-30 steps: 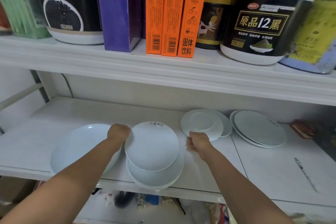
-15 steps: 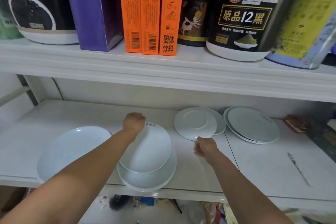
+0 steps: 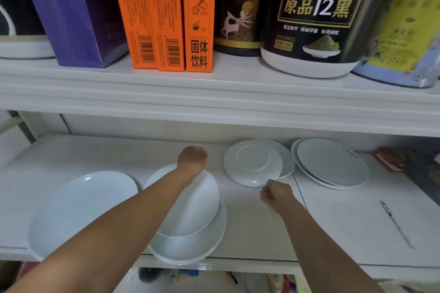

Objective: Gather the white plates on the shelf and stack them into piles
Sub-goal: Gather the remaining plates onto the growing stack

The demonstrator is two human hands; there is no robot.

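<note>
Several white plates lie on the lower shelf [image 3: 333, 226]. A large one [image 3: 81, 207] sits at the left. In the middle, a top plate [image 3: 202, 200] rests tilted on a bottom plate [image 3: 190, 247]. My left hand [image 3: 192, 158] is curled over the top plate's far rim; its fingers are hidden. Further back, a small upside-down plate [image 3: 252, 164] overlaps another plate [image 3: 284, 159]. My right hand [image 3: 273, 191] has its fingertips pinched at the upside-down plate's near rim. A pile of two plates [image 3: 331, 162] lies at the right.
The upper shelf [image 3: 214, 93] hangs low over the plates and carries orange boxes [image 3: 162, 14], a purple box [image 3: 73, 9] and big jars [image 3: 316, 19]. A red packet [image 3: 390, 157] lies at the far right. A thin dark streak [image 3: 395, 223] marks the shelf board.
My left hand slid from the top plate's left rim round to its far rim. My right hand moved forward to the rim of the upside-down plate. The view came closer.
</note>
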